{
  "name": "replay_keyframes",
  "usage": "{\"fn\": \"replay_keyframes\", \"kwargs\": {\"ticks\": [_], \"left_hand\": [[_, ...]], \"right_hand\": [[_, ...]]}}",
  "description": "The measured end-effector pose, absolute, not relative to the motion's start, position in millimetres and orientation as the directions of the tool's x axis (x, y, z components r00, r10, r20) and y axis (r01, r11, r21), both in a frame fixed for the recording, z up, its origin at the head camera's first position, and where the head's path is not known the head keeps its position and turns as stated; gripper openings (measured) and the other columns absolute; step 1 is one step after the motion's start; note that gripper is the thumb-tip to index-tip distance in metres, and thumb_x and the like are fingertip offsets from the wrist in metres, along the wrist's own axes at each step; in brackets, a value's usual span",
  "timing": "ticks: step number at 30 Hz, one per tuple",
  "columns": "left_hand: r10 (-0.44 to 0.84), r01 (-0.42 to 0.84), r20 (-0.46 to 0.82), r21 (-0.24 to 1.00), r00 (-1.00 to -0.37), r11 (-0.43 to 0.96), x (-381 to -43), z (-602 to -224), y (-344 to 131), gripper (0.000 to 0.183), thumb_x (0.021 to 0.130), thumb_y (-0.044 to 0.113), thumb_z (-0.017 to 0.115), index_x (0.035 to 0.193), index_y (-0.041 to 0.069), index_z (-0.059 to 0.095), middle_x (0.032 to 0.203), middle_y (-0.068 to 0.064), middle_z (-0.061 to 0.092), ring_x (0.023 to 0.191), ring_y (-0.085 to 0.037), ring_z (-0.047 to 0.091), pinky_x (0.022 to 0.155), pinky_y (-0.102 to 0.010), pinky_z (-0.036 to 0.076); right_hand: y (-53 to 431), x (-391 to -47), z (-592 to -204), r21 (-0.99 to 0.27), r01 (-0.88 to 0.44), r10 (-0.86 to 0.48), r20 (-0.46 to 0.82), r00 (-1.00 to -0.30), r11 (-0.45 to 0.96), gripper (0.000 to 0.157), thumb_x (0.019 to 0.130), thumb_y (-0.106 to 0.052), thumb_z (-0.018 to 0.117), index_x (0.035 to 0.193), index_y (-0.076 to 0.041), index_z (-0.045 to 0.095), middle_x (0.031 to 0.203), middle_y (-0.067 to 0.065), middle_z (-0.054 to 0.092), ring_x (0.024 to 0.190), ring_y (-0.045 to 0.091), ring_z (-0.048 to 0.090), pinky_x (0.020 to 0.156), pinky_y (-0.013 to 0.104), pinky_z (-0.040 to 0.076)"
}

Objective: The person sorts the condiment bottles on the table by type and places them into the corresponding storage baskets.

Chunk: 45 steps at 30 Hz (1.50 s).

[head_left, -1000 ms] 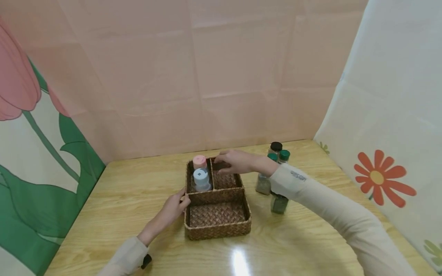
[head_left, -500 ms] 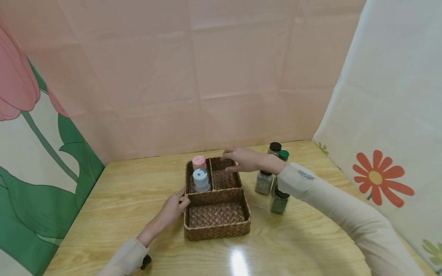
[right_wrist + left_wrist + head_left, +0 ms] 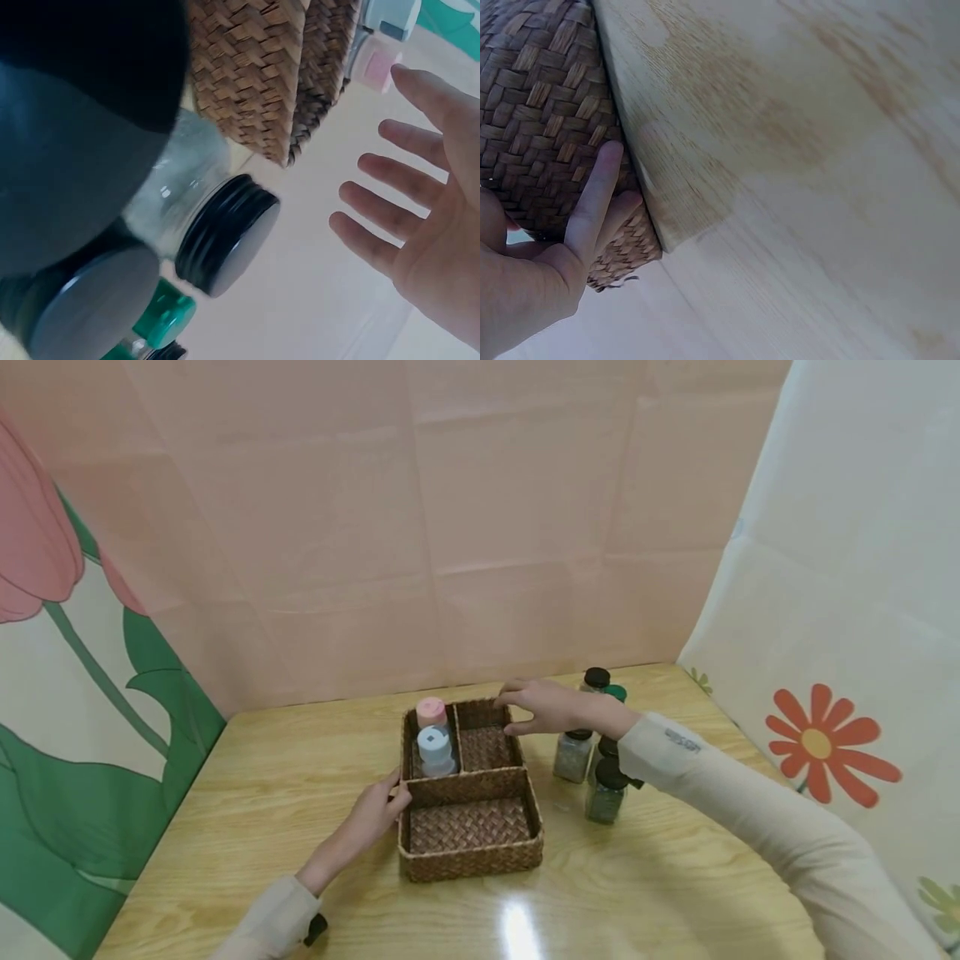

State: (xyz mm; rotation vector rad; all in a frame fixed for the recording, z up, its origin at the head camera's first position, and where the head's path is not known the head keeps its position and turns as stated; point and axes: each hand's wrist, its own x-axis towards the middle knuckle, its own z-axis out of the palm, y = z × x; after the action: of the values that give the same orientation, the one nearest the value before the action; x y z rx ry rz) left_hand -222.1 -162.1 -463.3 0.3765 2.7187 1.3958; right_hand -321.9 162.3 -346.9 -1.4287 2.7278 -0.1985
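Observation:
A brown woven basket (image 3: 472,862) with three compartments stands on the table. My left hand (image 3: 369,817) holds its left wall, the thumb at the rim and the fingers (image 3: 592,202) against the outer weave. In its back left compartment stand a bottle with a pink cap (image 3: 431,712) and one with a pale blue cap (image 3: 434,742). My right hand (image 3: 551,706) is over the right edge of the back right compartment, fingers spread and nothing in them, as the right wrist view also shows. Just right of the basket stands a black-capped glass jar (image 3: 573,758), partly under the right arm.
Several more jars are grouped on the right, including a dark-lidded jar (image 3: 606,797) in front, a green-capped one (image 3: 617,692) and a black-capped one (image 3: 596,678) behind. The wooden table (image 3: 300,760) meets a pink sheet (image 3: 337,568) at the back.
My right hand has drawn to the right, from over the back right compartment to its right edge, fingers still spread. The left hand and the basket stay nearly in place.

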Motion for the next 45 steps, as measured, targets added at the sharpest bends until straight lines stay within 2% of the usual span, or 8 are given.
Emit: {"fn": "replay_keyframes", "kwargs": {"ticks": [5, 11, 17, 23, 30, 35, 41, 45], "left_hand": [[0.242, 0.185, 0.052, 0.802, -0.969, 0.568, -222.4, -463.1, -162.3, 0.055, 0.102, 0.015, 0.045, 0.152, -0.005, 0.032, 0.069, -0.022, 0.061, 0.045, -0.011, 0.038, 0.043, -0.024, 0.035], [0.255, 0.183, 0.039, 0.800, -0.966, 0.571, -221.4, -463.3, -160.4, 0.056, 0.102, 0.016, 0.044, 0.153, -0.004, 0.029, 0.049, -0.006, 0.044, 0.043, -0.010, 0.033, 0.043, -0.024, 0.034], [0.254, 0.192, 0.052, 0.803, -0.966, 0.564, -220.5, -462.7, -159.4, 0.057, 0.102, 0.015, 0.044, 0.153, -0.005, 0.028, 0.071, -0.015, 0.063, 0.044, -0.010, 0.035, 0.042, -0.025, 0.033], [0.259, 0.198, 0.054, 0.798, -0.964, 0.570, -221.9, -462.7, -158.7, 0.056, 0.103, 0.016, 0.044, 0.153, -0.004, 0.028, 0.064, -0.014, 0.059, 0.042, -0.009, 0.030, 0.042, -0.024, 0.032], [0.249, 0.179, 0.039, 0.800, -0.968, 0.572, -220.0, -463.2, -159.0, 0.057, 0.103, 0.016, 0.044, 0.152, -0.007, 0.028, 0.100, -0.028, 0.068, 0.040, -0.009, 0.026, 0.040, -0.024, 0.030], [0.238, 0.186, 0.056, 0.800, -0.970, 0.571, -219.8, -462.0, -159.5, 0.057, 0.102, 0.016, 0.045, 0.152, -0.006, 0.030, 0.101, -0.026, 0.069, 0.041, -0.010, 0.028, 0.041, -0.025, 0.032], [0.245, 0.171, 0.031, 0.801, -0.969, 0.574, -218.8, -461.8, -160.5, 0.057, 0.103, 0.017, 0.044, 0.154, -0.003, 0.027, 0.053, -0.005, 0.049, 0.041, -0.009, 0.027, 0.041, -0.024, 0.031], [0.256, 0.186, 0.038, 0.789, -0.966, 0.585, -218.4, -462.4, -159.7, 0.057, 0.103, 0.016, 0.044, 0.153, -0.004, 0.028, 0.046, 0.001, 0.036, 0.042, -0.009, 0.030, 0.042, -0.024, 0.032]], "right_hand": [[174.7, -324.0, -349.8, -0.139, -0.802, -0.810, -0.004, -0.586, 0.581, 0.054, 0.098, -0.043, 0.061, 0.137, -0.006, 0.056, 0.136, 0.014, 0.051, 0.122, 0.030, 0.052, 0.098, 0.046, 0.045], [192.7, -322.2, -354.0, -0.148, -0.778, -0.788, -0.012, -0.616, 0.611, 0.054, 0.097, -0.042, 0.063, 0.137, -0.005, 0.056, 0.137, 0.014, 0.050, 0.124, 0.032, 0.051, 0.098, 0.047, 0.045], [211.3, -319.9, -359.9, -0.158, -0.749, -0.761, -0.021, -0.649, 0.643, 0.056, 0.097, -0.046, 0.060, 0.137, -0.007, 0.056, 0.137, 0.014, 0.049, 0.120, 0.031, 0.054, 0.094, 0.047, 0.047], [225.2, -319.9, -360.5, -0.188, -0.748, -0.765, -0.032, -0.643, 0.637, 0.054, 0.098, -0.041, 0.061, 0.137, -0.005, 0.055, 0.134, 0.015, 0.050, 0.109, 0.028, 0.059, 0.087, 0.044, 0.050], [235.9, -316.7, -362.6, -0.188, -0.740, -0.759, -0.052, -0.649, 0.646, 0.059, 0.098, -0.046, 0.059, 0.139, -0.005, 0.053, 0.135, 0.017, 0.050, 0.115, 0.033, 0.056, 0.089, 0.049, 0.049], [240.1, -315.1, -364.6, -0.188, -0.719, -0.739, -0.070, -0.670, 0.669, 0.059, 0.096, -0.041, 0.064, 0.140, -0.004, 0.053, 0.137, 0.019, 0.049, 0.118, 0.037, 0.055, 0.097, 0.054, 0.044], [247.4, -314.9, -370.2, -0.181, -0.697, -0.717, -0.089, -0.691, 0.694, 0.060, 0.096, -0.038, 0.066, 0.140, 0.000, 0.052, 0.136, 0.023, 0.051, 0.124, 0.042, 0.049, 0.096, 0.055, 0.044], [253.2, -313.9, -373.2, -0.193, -0.676, -0.700, -0.106, -0.706, 0.711, 0.062, 0.096, -0.039, 0.065, 0.141, 0.001, 0.050, 0.139, 0.023, 0.051, 0.126, 0.041, 0.049, 0.097, 0.053, 0.045]]}}
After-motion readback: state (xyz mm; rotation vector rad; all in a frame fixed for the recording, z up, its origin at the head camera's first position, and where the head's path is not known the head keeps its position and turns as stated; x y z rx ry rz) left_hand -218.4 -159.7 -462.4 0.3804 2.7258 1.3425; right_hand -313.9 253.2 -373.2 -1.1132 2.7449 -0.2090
